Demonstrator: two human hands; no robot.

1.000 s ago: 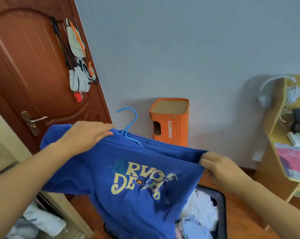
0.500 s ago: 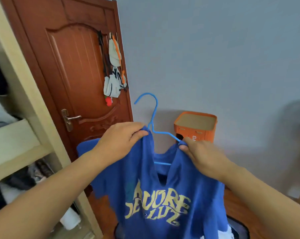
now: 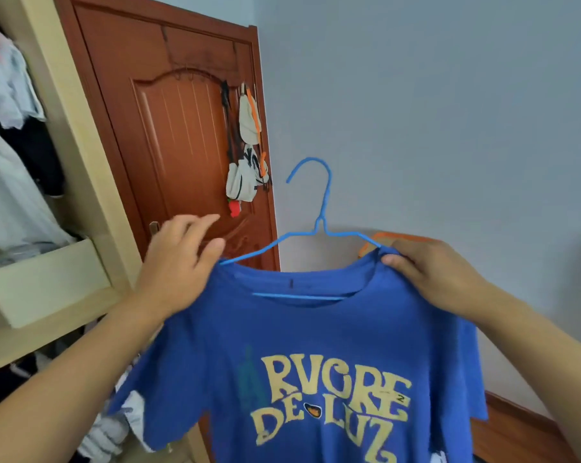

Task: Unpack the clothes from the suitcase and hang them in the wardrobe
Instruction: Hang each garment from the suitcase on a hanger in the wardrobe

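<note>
on the left the wardrobe (image 3: 82,182) stands open with clothes inside. the left hand (image 3: 178,262) rests with loose fingers on the shoulder of the blue t-shirt (image 3: 315,362), which hangs on the blue hanger (image 3: 319,225). the right hand (image 3: 429,275) has its grip pinching the other shoulder.

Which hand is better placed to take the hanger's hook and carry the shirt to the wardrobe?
Probably the left hand: it lies loosely on the blue T-shirt shoulder, nearer the wardrobe at left. The right hand pinches the other shoulder onto the hanger, supporting it.
</note>
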